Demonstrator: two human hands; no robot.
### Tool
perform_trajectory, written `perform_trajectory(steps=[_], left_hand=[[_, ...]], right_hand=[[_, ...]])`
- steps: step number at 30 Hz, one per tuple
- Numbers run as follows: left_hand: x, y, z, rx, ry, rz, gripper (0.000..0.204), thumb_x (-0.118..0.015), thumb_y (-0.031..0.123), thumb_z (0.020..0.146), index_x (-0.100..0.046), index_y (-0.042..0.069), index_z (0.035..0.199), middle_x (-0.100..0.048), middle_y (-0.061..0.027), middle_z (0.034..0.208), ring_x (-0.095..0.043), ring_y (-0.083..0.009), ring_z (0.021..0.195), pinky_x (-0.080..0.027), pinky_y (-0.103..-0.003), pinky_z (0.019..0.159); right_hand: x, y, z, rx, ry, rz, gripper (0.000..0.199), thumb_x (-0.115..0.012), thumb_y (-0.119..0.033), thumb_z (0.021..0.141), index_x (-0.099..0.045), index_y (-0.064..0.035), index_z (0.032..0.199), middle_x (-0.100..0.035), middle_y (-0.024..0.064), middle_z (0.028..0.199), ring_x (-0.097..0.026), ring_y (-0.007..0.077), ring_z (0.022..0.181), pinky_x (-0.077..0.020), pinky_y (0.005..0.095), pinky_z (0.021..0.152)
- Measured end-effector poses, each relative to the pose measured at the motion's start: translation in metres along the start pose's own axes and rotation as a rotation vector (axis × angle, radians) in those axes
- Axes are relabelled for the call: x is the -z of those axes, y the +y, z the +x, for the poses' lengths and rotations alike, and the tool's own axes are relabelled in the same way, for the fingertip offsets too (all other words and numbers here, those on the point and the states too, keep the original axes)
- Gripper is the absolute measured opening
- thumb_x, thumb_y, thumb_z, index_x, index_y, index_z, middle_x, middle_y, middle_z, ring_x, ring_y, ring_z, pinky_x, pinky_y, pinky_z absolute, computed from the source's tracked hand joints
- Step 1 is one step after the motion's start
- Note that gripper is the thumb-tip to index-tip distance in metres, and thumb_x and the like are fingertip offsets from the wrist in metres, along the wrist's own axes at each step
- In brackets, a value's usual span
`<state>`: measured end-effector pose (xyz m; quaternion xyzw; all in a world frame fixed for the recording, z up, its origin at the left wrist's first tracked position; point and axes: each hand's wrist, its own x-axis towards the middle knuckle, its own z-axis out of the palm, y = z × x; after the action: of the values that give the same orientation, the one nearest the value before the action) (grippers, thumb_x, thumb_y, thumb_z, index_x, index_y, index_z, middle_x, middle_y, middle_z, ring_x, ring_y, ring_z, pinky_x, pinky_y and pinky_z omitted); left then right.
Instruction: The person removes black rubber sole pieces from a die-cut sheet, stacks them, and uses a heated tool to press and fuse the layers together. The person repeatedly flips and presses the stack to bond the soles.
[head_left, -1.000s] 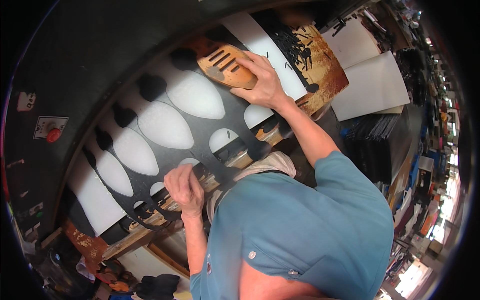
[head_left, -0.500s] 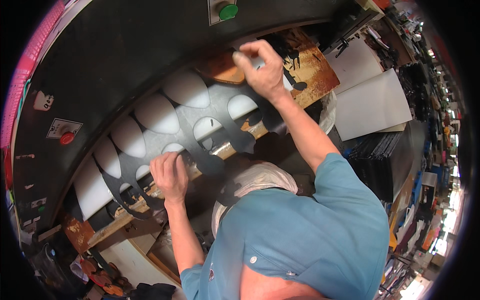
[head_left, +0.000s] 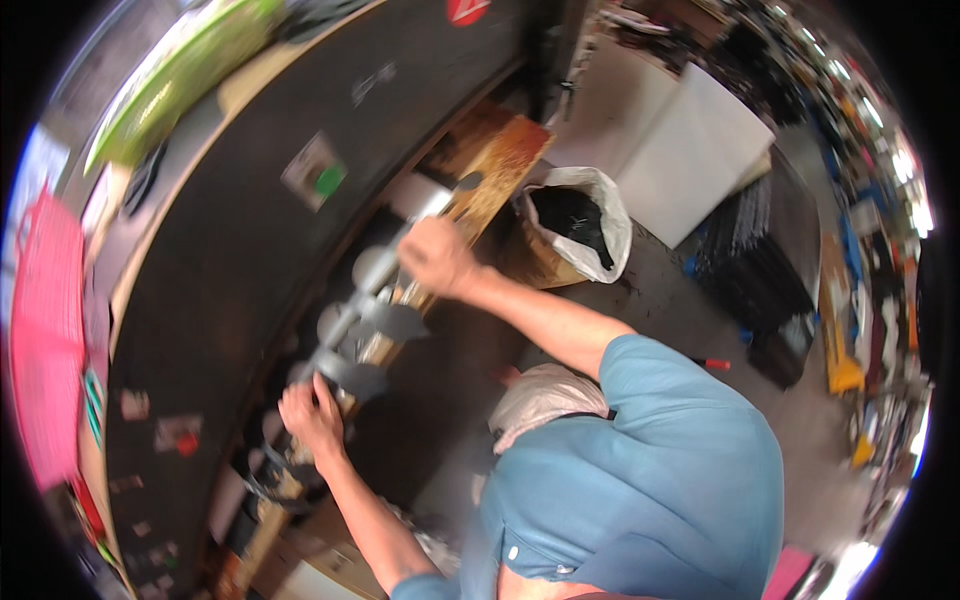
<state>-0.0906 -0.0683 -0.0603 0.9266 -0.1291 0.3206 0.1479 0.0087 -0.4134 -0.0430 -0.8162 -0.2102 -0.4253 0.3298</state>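
Observation:
A punched black sheet [head_left: 352, 372], with rounded cut-outs and dangling dark lobes, stretches between my hands along the front of a black machine [head_left: 240, 270]. My left hand [head_left: 313, 415] is closed on its near-left part, thumb pointing up. At its far end my right hand [head_left: 438, 258] is closed in a fist round the sheet's edge; motion blurs both hands. Whitish rounded shapes [head_left: 376, 268] show beside the sheet, under the machine's edge. A worn wooden board [head_left: 515, 150] sticks out beyond my right hand.
An open white sack [head_left: 615, 225] of black scraps stands right of the board. Farther right are large white sheets [head_left: 690, 150] and a stack of black sheets [head_left: 755, 250]. A pink basket [head_left: 48, 340] sits at far left. Green and red buttons are on the machine.
The view has turned. My right hand has come down from beside the orange-brown piece and closed on the sheet. The sheet now looks narrower and bunched, its lobes hanging toward me.

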Motion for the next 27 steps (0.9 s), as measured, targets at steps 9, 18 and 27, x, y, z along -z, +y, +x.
perform_trajectory(steps=[9,18,27], left_hand=[[-0.006,0.006,0.003,0.08,-0.048,0.115,0.034,-0.071,0.024,0.104,-0.067,0.0,0.08,-0.066,-0.0169,0.077,-0.065,-0.0369,0.078,-0.049,-0.05,0.073],[-0.046,0.045,-0.008,0.484,-0.003,0.184,0.05,-0.061,0.041,0.11,-0.066,-0.002,0.087,-0.071,-0.0238,0.084,-0.066,-0.0456,0.078,-0.049,-0.055,0.071],[-0.066,0.035,-0.013,0.504,0.023,0.243,0.047,-0.061,0.043,0.11,-0.069,0.0,0.092,-0.072,-0.0232,0.087,-0.067,-0.0451,0.08,-0.05,-0.054,0.073]], right_hand=[[-0.015,0.006,-0.015,-0.079,-0.015,-0.029,0.016,-0.074,-0.023,0.092,-0.068,-0.0122,0.082,-0.061,0.0023,0.085,-0.058,0.0247,0.093,-0.0471,0.04,0.087],[-0.016,0.026,-0.026,-0.133,-0.105,0.164,0.017,-0.074,-0.022,0.093,-0.066,-0.011,0.083,-0.058,0.0033,0.085,-0.055,0.0256,0.094,-0.0442,0.0414,0.087],[-0.029,0.034,-0.034,-0.095,-0.066,0.182,0.017,-0.074,-0.021,0.093,-0.066,-0.0107,0.082,-0.057,0.0039,0.087,-0.056,0.0265,0.098,-0.0445,0.0437,0.091]])
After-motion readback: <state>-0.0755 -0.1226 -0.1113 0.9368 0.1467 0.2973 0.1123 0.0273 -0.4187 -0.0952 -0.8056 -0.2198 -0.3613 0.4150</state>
